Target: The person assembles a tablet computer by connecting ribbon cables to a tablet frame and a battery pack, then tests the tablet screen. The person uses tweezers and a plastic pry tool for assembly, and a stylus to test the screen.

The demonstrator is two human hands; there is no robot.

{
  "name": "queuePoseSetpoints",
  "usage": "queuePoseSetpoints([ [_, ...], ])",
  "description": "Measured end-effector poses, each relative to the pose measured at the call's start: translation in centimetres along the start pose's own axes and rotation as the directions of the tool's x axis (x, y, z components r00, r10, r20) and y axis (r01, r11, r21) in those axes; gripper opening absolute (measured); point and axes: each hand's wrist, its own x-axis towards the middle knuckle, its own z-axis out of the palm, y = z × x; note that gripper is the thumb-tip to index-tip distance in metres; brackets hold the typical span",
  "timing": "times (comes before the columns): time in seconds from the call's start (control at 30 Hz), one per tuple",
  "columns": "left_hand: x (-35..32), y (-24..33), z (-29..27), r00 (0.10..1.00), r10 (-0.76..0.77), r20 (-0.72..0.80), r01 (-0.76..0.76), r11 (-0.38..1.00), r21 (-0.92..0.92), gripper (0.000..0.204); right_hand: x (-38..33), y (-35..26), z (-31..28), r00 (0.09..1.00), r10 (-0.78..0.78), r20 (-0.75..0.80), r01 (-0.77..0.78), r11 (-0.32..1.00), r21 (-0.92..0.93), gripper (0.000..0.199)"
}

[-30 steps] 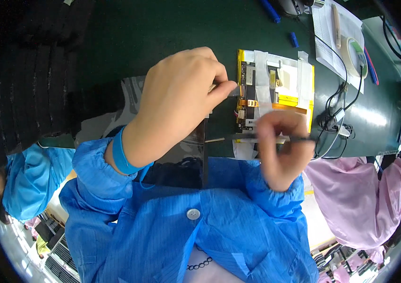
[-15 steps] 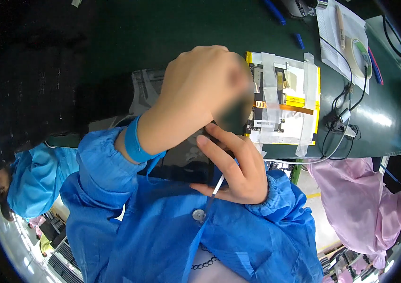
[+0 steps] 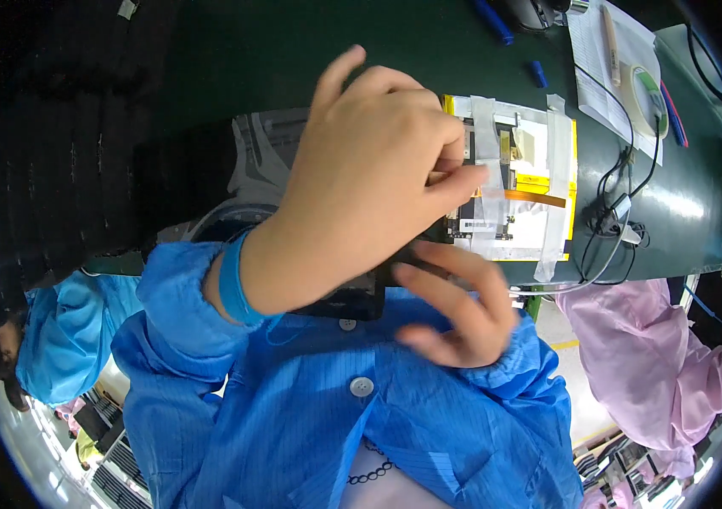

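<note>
The left hand [image 3: 378, 161] partly covers a taped board [image 3: 530, 157], the right hand [image 3: 467, 305] nearby.

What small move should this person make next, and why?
Perhaps the right hand should steady the dark panel by its near edge: its spread fingers are already close there, while the left hand is bent with its thumb over the taped electronic assembly, close to the orange ribbon cable. I can't tell whether the left fingers hold anything.

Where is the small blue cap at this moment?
In the head view, the blue cap lies on the green table, upper right of centre, between the blue pen and the taped panel.
</note>
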Motion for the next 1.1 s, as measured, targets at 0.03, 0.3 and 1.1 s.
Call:
queuePoseSetpoints([
  [0.03,0.0,0.5,-0.2,1.0,-0.008,-0.001,0.008,0.995,0.095,0.018,-0.4,0.6,-1.0,0.998,0.003,-0.068,-0.004,1.0,-0.021,0.03],
  [0.3,-0.8,-1.3,0.7,0.999,-0.046,0.013,0.043,0.981,0.188,0.011,0.6,1.8,-2.0,0.909,0.313,-0.274,-0.27,0.945,0.185,0.021],
  [1.1,0.5,-2.1,0.8,0.981,-0.036,0.193,0.019,0.996,0.088,0.015,1.0,2.9,-1.5,0.916,0.237,-0.323,-0.283,0.953,-0.104,0.027],
])
